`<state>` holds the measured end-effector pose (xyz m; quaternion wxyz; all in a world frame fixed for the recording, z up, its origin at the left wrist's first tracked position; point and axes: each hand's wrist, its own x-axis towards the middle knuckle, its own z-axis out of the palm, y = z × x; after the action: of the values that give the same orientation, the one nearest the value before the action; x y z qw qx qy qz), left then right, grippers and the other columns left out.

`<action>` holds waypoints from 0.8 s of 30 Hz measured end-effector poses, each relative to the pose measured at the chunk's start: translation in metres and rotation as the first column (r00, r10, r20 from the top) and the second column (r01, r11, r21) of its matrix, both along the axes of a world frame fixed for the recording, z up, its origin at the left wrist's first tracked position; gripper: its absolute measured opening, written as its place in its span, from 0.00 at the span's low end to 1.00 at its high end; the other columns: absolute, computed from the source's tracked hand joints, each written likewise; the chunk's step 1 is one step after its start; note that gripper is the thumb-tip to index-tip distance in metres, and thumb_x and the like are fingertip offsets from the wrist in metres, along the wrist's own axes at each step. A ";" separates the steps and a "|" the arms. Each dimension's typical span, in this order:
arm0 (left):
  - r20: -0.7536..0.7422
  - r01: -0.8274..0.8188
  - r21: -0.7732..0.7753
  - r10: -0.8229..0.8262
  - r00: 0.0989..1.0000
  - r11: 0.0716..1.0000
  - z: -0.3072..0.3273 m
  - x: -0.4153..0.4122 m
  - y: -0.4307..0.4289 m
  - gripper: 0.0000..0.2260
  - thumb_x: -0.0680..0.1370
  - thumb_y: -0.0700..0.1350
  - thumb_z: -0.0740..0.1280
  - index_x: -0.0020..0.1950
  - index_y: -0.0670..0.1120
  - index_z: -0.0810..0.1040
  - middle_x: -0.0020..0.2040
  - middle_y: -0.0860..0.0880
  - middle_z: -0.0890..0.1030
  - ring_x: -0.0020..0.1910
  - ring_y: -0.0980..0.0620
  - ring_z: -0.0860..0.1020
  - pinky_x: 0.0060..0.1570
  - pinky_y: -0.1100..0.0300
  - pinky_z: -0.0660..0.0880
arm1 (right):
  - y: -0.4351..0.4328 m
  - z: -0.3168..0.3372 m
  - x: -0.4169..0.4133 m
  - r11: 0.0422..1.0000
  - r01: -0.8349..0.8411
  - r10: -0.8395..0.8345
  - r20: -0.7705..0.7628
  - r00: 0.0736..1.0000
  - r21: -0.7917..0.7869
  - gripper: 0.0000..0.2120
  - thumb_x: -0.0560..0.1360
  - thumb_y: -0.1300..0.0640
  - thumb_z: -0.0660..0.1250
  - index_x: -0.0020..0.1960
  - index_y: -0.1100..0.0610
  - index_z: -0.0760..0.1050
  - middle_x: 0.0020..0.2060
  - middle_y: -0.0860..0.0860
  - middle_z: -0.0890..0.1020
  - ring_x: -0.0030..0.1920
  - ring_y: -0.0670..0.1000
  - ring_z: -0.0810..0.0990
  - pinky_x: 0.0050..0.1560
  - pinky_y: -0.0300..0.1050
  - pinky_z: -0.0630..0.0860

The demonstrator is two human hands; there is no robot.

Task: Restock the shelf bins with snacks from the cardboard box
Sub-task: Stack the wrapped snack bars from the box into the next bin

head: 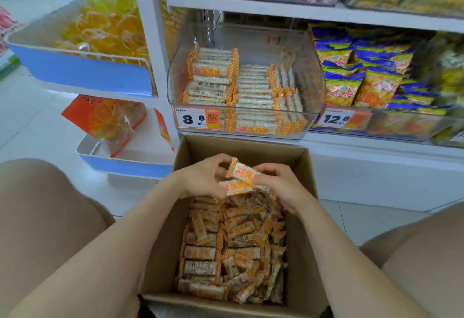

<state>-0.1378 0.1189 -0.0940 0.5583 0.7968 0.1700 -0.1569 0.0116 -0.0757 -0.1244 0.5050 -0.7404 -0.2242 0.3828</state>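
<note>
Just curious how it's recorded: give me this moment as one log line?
step: gathering | left hand: holds snack bars | right hand: holds same bars | cardboard box: many bars | clear bin: partly filled

The floor (pixel 32 122) was white and shiny, with big tiles and soft, bright light on it. A tall white shelf (pixel 251 7) filled the top from 12 to 3 o'clock. Its plain white base (pixel 376 182) sat at 3 o'clock. At 10 o'clock a wire rack (pixel 88 71) with a blue front hung on the shelf's side — a smaller blue tray (pixel 125 167) sat under it at 9 o'clock.
</note>
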 end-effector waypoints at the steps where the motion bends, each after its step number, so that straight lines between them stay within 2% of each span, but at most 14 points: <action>1: 0.037 0.014 0.027 -0.015 0.999 1.000 0.010 -0.001 0.002 0.39 0.68 0.33 0.78 0.75 0.52 0.67 0.60 0.47 0.82 0.55 0.51 0.84 0.57 0.49 0.83 | 0.000 0.007 0.000 0.999 -0.023 0.023 0.001 1.000 0.035 0.14 0.70 0.55 0.78 0.56 0.49 0.88 0.55 0.49 0.87 0.59 0.50 0.84 0.66 0.55 0.79; 3: 0.143 0.033 0.176 -0.059 0.988 0.984 0.032 -0.002 0.005 0.37 0.65 0.36 0.82 0.70 0.51 0.71 0.58 0.49 0.82 0.54 0.53 0.83 0.55 0.52 0.82 | 0.003 0.022 -0.001 0.992 -0.073 0.074 -0.009 0.997 0.105 0.16 0.72 0.58 0.80 0.60 0.50 0.87 0.57 0.50 0.87 0.60 0.52 0.84 0.68 0.58 0.78; 6: 0.298 -0.015 0.390 -0.111 0.948 0.921 0.060 -0.005 0.008 0.31 0.65 0.43 0.82 0.63 0.52 0.72 0.53 0.51 0.81 0.50 0.52 0.81 0.49 0.48 0.80 | 0.007 0.048 -0.003 0.968 -0.165 0.167 0.004 0.986 0.191 0.20 0.74 0.56 0.80 0.64 0.53 0.84 0.60 0.52 0.86 0.63 0.56 0.83 0.70 0.59 0.76; 7: 0.350 -0.056 0.412 -0.101 0.931 0.909 0.069 -0.007 0.009 0.30 0.66 0.43 0.82 0.62 0.53 0.73 0.52 0.51 0.81 0.49 0.52 0.81 0.48 0.50 0.79 | 0.008 0.059 -0.003 0.959 -0.182 0.182 0.017 0.983 0.217 0.20 0.74 0.55 0.80 0.65 0.53 0.84 0.60 0.52 0.86 0.63 0.55 0.83 0.70 0.58 0.76; 10: 0.507 -0.190 0.408 -0.049 0.861 0.893 0.095 -0.012 0.012 0.29 0.67 0.44 0.84 0.62 0.52 0.74 0.52 0.54 0.81 0.52 0.57 0.79 0.49 0.65 0.74 | 0.013 0.093 -0.007 0.930 -0.235 0.207 0.125 0.970 0.282 0.21 0.76 0.56 0.76 0.68 0.51 0.81 0.63 0.48 0.85 0.65 0.50 0.82 0.68 0.50 0.77; 12: 0.566 -0.234 0.363 -0.014 0.824 0.902 0.109 -0.014 0.018 0.32 0.67 0.45 0.85 0.66 0.54 0.74 0.56 0.55 0.81 0.56 0.56 0.80 0.55 0.62 0.75 | 0.019 0.112 -0.010 0.912 -0.283 0.215 0.242 0.946 0.298 0.22 0.78 0.56 0.74 0.71 0.49 0.78 0.65 0.45 0.84 0.66 0.48 0.81 0.68 0.48 0.77; 15: 0.614 -0.261 0.326 0.006 0.789 0.908 0.125 -0.013 0.026 0.37 0.67 0.43 0.85 0.71 0.56 0.72 0.65 0.58 0.79 0.64 0.55 0.79 0.62 0.51 0.77 | 0.034 0.133 -0.018 0.905 -0.354 0.227 0.436 0.871 0.235 0.23 0.82 0.52 0.71 0.76 0.46 0.74 0.66 0.41 0.83 0.65 0.46 0.82 0.66 0.52 0.78; 18: 0.671 -0.322 0.306 0.037 0.740 0.896 0.134 -0.011 0.030 0.34 0.67 0.43 0.85 0.69 0.55 0.75 0.65 0.59 0.79 0.64 0.58 0.79 0.60 0.57 0.78 | 0.049 0.146 -0.023 0.911 -0.404 0.267 0.630 0.730 0.082 0.22 0.86 0.43 0.61 0.79 0.36 0.66 0.69 0.36 0.77 0.70 0.39 0.75 0.70 0.49 0.73; 20: 0.703 -0.372 0.287 0.069 0.708 0.883 0.138 -0.009 0.032 0.31 0.67 0.44 0.85 0.66 0.53 0.76 0.60 0.58 0.81 0.59 0.57 0.81 0.55 0.60 0.79 | 0.059 0.154 -0.020 0.917 -0.397 0.313 0.705 0.636 -0.048 0.24 0.87 0.41 0.55 0.82 0.34 0.58 0.69 0.41 0.76 0.68 0.43 0.74 0.70 0.52 0.72; 22: 0.715 -0.434 0.271 0.123 0.688 0.859 0.140 -0.005 0.034 0.35 0.67 0.45 0.85 0.69 0.53 0.73 0.58 0.58 0.82 0.56 0.60 0.82 0.51 0.67 0.78 | 0.070 0.166 -0.014 0.913 -0.391 0.346 0.725 0.595 -0.114 0.25 0.87 0.41 0.55 0.83 0.37 0.57 0.68 0.45 0.75 0.66 0.47 0.74 0.69 0.53 0.72; 24: 0.715 -0.521 0.243 0.211 0.666 0.818 0.140 0.000 0.042 0.39 0.66 0.46 0.86 0.71 0.53 0.71 0.56 0.58 0.81 0.52 0.63 0.81 0.46 0.71 0.76 | 0.082 0.178 -0.004 0.921 -0.356 0.343 0.754 0.561 -0.155 0.25 0.86 0.44 0.58 0.82 0.43 0.62 0.71 0.48 0.74 0.69 0.50 0.74 0.70 0.53 0.71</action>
<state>-0.1381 0.1611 0.0465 0.4120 0.8486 0.1529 0.2944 0.0077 0.0059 0.0533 0.2807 -0.7684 -0.5621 0.1218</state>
